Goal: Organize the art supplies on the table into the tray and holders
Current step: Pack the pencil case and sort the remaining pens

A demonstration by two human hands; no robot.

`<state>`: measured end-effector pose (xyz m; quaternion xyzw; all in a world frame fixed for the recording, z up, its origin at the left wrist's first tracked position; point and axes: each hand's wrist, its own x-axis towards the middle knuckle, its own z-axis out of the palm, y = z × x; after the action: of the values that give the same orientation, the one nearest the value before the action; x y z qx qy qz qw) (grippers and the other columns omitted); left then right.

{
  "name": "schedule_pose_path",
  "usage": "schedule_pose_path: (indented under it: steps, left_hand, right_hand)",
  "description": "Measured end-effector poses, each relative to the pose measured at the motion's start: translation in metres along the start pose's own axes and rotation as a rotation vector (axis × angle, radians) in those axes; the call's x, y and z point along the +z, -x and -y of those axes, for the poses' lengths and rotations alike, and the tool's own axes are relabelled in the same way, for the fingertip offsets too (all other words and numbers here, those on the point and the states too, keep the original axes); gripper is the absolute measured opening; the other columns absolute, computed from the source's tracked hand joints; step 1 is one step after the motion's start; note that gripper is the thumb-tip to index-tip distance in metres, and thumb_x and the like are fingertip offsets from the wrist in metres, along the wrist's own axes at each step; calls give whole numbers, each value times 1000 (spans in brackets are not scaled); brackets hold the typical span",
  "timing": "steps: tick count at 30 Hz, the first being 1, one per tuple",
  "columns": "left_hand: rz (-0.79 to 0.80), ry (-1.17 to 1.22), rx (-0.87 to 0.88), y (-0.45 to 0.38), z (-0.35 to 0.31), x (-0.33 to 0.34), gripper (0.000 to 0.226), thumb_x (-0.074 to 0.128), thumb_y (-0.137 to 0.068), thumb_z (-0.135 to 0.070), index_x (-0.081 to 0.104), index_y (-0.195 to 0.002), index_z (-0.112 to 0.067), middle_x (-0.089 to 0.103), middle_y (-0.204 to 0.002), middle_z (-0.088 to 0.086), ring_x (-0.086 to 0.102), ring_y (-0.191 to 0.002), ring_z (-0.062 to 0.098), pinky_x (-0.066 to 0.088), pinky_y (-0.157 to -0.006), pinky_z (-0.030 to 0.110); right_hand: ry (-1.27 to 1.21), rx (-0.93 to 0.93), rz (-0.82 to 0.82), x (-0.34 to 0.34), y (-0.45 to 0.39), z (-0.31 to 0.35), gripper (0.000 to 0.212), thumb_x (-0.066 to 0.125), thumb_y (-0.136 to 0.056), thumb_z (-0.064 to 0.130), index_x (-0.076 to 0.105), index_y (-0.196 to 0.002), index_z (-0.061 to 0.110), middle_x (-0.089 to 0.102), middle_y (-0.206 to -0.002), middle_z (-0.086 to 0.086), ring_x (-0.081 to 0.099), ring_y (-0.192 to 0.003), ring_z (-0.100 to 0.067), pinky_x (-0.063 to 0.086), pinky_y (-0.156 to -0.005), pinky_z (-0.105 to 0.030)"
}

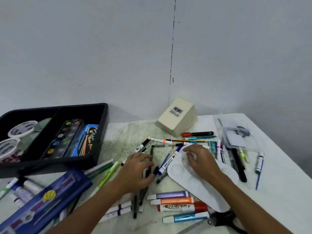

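The left hand (137, 169) lies palm down on the table (278, 191), its fingers curled round a small bunch of dark pens (148, 171) whose ends poke out past the fingertips and below the wrist. The right hand (200, 160) rests on the upper end of a white paint palette (185, 176), fingers bent and spread over its wells, the fingertips touching the plastic; whether the thumb hooks under the palette's edge cannot be told. A blue-capped whiteboard marker (170, 160) lies slantwise between the two hands, just beside the palette's left edge. In front of the palette, near the forearms, four paint tubes lie side by side: purple (170, 195), orange (175, 200), red (184, 207) and blue (185, 217). At the far left stands the black tray (101, 132) with a divider; it holds a watercolour set (65, 137), a blue pencil packet (87, 141) and two round white lids (22, 129). A cream holder (177, 116) lies tipped on its side against the wall, barcode label upward. Loose pens and markers are scattered beyond the hands, and a clear plastic pouch (234, 132) lies at the right. A long blue box (45, 198) lies at the lower left, with green pens (108, 171) near it
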<state>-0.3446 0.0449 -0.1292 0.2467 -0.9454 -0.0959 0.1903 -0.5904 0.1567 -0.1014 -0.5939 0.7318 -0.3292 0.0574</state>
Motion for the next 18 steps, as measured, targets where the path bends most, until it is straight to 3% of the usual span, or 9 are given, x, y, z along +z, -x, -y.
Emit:
schedule_pose_path:
  steps: [3, 8, 13, 16, 18]
  left_hand:
    - [-28, 21, 4, -20, -1, 11, 39, 57, -76, -45, 72, -100, -19, 66, -111, 2, 59, -107, 20, 49, -92, 41]
    - [48, 54, -78, -43, -11, 24, 62, 54, -78, -63, 62, -124, -22, 56, -133, 1, 45, -128, 18, 33, -108, 48]
    - [-65, 75, -40, -78, -24, 29, 45, 59, -85, -47, 63, -120, -21, 61, -124, 0, 55, -117, 21, 44, -100, 39]
    - [-55, 12, -80, -93, -33, 35, 41, 55, -85, -46, 65, -115, -19, 63, -123, 4, 57, -116, 27, 45, -98, 45]
    - [-23, -34, -124, -96, -36, 41, 42, 51, -85, -47, 65, -114, -20, 63, -124, 4, 56, -118, 28, 44, -96, 48]
  right_hand:
    - [18, 43, -21, -10, -12, -20, 25, 58, -83, -3, 74, -100, 8, 72, -102, -8, 64, -99, -25, 48, -84, -32]
    - [63, 106, 7, -29, -38, -53, 26, 60, -83, 0, 73, -103, 9, 70, -105, -8, 62, -100, -27, 46, -83, -31]
    - [167, 98, 172, -56, -60, -86, 25, 61, -85, 10, 71, -106, 16, 67, -108, -4, 56, -105, -23, 46, -88, -37]
    - [266, 58, 316, -65, -64, -98, 20, 67, -82, 22, 70, -102, 23, 63, -105, 1, 52, -104, -20, 44, -88, -38]
    - [254, 51, 307, -66, -65, -104, 19, 66, -83, 22, 70, -102, 23, 61, -103, 1, 52, -103, -19, 44, -85, -36]
